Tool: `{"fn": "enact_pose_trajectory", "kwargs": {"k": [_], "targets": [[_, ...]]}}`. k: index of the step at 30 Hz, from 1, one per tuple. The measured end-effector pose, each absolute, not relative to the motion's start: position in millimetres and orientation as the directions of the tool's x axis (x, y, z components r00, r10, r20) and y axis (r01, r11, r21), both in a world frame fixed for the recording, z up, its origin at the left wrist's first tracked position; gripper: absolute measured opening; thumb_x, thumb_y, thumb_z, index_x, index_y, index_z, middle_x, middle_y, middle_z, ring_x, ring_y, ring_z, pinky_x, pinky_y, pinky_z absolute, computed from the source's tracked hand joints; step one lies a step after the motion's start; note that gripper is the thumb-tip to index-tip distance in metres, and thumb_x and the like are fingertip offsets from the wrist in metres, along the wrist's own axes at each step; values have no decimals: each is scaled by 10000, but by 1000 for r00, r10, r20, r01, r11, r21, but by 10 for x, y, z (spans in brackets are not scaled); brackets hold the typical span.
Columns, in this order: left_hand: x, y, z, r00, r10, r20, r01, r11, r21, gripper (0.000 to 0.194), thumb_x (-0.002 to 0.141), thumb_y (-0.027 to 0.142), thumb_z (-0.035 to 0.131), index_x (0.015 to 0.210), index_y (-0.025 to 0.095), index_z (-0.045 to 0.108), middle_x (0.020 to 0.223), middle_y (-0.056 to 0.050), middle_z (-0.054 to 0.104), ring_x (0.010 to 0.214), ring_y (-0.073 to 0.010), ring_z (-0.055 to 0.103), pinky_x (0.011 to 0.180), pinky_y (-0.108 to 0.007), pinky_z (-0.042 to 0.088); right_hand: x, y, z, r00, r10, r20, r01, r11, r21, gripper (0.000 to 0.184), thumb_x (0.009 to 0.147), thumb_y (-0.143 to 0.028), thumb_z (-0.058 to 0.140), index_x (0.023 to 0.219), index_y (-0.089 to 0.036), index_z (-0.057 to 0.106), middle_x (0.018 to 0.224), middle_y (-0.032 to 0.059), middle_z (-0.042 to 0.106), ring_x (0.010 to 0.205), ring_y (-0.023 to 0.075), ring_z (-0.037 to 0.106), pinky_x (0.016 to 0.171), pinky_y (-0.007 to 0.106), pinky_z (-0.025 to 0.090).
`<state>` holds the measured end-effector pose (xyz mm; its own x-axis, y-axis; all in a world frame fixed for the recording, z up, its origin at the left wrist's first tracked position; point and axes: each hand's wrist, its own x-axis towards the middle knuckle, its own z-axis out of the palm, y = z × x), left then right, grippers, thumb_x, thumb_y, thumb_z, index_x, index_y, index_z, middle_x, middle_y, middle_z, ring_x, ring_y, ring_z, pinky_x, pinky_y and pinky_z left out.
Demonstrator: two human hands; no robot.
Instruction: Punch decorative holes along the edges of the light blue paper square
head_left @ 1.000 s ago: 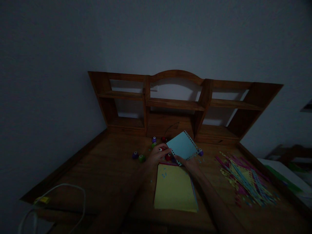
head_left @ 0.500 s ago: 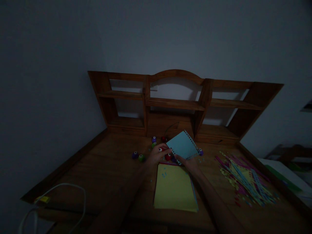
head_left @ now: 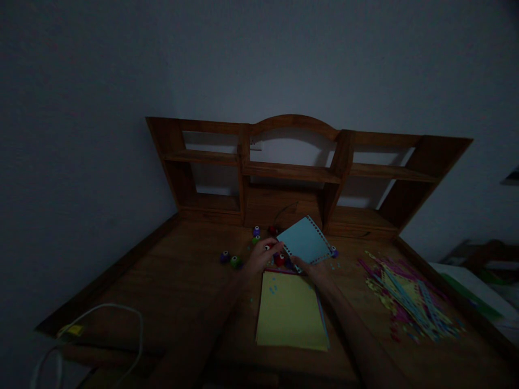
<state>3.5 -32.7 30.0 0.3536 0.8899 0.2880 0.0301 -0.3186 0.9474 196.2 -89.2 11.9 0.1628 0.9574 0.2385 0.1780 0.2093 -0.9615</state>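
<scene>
A light blue sheet of paper (head_left: 306,242), tilted above the desk, has rows of punched holes along its edges. My right hand (head_left: 312,268) pinches its lower edge with the thumb on top. At the sheet's left corner, my left hand (head_left: 258,258) is closed around a small red hole punch (head_left: 267,247) with an eye on it; the fingers hide most of it. Another red punch (head_left: 280,260) lies on the desk just under the sheet. Below both hands rests a stack of yellow paper (head_left: 291,313) with a few blue punched bits on top.
Purple (head_left: 225,256) and green punches (head_left: 235,262) stand left of my hands, with several more behind. A heap of coloured paper strips (head_left: 413,297) covers the desk's right side. A wooden shelf unit (head_left: 292,172) lines the back; a white cable (head_left: 121,306) loops at front left.
My left hand and the red punch have shifted very slightly left along the sheet's edge. The blue sheet and my right hand stay almost where they were.
</scene>
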Motion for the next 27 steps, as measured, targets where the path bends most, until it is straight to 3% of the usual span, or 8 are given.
{"fn": "enact_pose_trajectory", "kwargs": {"k": [5, 12, 20, 27], "targets": [[19, -344, 376, 372, 902, 220, 41, -252, 967, 426, 751, 555, 649, 661, 140, 672, 641, -21, 614, 642, -145, 540, 599, -244, 389, 1970, -885, 118, 166, 962, 218, 183, 187, -965, 716, 672, -446, 752, 1296, -186, 516, 1329, 137, 572, 1221, 268, 542, 1073, 443, 377], [38, -375, 353, 415, 900, 136, 13, -155, 988, 383, 715, 517, 704, 732, 135, 700, 605, -10, 609, 538, -116, 502, 523, -230, 358, 1944, -891, 124, 163, 958, 237, 215, 200, -956, 718, 668, -455, 751, 1301, -201, 523, 1269, 124, 619, 1188, 268, 566, 1059, 449, 391], [59, -336, 293, 359, 909, 213, 0, -229, 973, 363, 715, 492, 716, 773, 133, 721, 738, -52, 686, 643, -148, 585, 615, -253, 425, 1932, -896, 140, 143, 955, 258, 223, 223, -949, 716, 669, -444, 757, 1302, -205, 523, 1296, 128, 598, 1185, 265, 566, 1062, 450, 387], [59, -322, 265, 359, 888, 286, 47, -323, 945, 333, 755, 476, 682, 775, 146, 719, 772, -51, 692, 696, -161, 596, 652, -260, 436, 1919, -927, 168, 123, 966, 226, 246, 191, -950, 609, 690, -458, 742, 1213, -196, 573, 1250, 125, 625, 1114, 257, 603, 1026, 441, 422]]}}
